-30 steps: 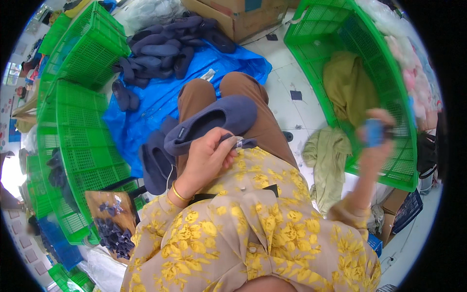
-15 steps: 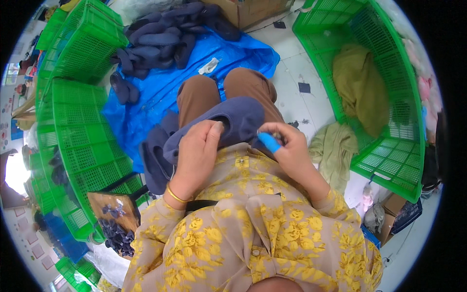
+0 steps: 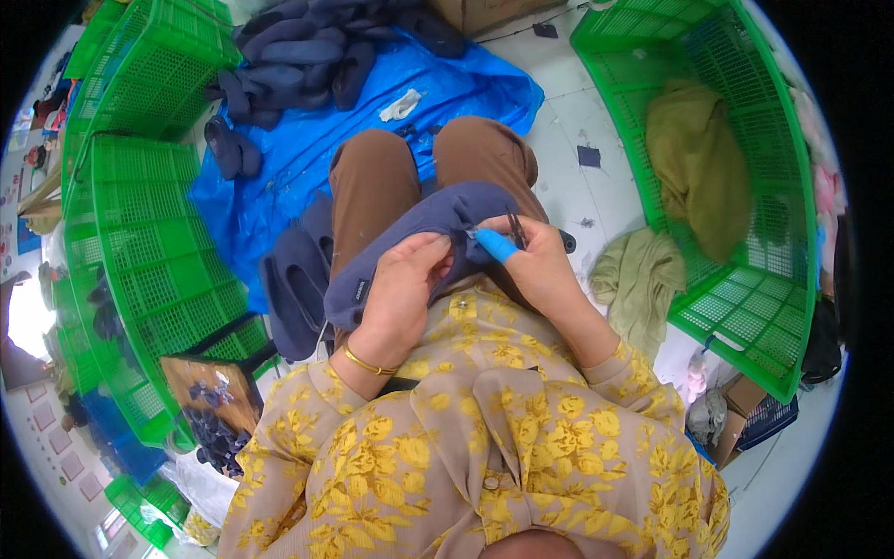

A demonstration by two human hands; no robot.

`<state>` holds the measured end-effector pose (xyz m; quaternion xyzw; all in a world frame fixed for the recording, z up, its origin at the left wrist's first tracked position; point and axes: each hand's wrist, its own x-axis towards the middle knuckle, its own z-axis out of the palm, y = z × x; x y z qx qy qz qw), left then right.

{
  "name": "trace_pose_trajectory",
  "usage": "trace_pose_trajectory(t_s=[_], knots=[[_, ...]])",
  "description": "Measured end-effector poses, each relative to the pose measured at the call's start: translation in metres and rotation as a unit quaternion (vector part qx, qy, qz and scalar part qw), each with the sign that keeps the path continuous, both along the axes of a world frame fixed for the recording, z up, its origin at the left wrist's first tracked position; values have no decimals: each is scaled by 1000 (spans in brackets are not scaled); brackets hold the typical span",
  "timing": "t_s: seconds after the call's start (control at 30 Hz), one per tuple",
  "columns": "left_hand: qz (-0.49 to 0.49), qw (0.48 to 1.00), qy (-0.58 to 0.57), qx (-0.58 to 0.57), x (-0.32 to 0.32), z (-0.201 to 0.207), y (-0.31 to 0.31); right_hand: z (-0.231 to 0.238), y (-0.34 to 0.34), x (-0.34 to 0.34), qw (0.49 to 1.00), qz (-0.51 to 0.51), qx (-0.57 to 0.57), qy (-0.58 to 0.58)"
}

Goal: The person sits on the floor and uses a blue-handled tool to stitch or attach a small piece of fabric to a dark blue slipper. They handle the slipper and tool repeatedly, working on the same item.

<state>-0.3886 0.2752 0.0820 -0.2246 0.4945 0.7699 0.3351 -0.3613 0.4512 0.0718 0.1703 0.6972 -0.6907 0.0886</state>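
A navy fabric slipper lies slanted across my lap, a small dark label showing on its side. My left hand is closed on the slipper's near edge, thumb and fingers pinched together. At the same edge, close by, my right hand pinches a bit of the material with a digit wrapped in a blue cover. A thin black tool shows between the right fingers; its exact kind is hard to make out. More navy slippers rest beside my left thigh.
Ahead, a heap of navy slippers sits on a blue sheet. Green crates stand along the left. A large green crate at the right holds olive cloth. A wooden board with dark scraps is at my left elbow.
The slipper has turned in my hands, so its label now shows. My right hand has come onto the slipper's edge, and my left hand has shifted slightly right.
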Motion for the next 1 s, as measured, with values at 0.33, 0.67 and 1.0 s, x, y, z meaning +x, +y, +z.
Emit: trace_pose_trajectory(t_s=[0.33,0.67,1.0], knots=[[17,1000,-15,-9,2,1,4,5,-4,2,995,4,95,-4],[-15,992,-6,-126,-7,18,28,9,-9,3,993,1,121,-14],[-31,993,18,-111,-5,4,21,8,-7,8,988,39,148,12]])
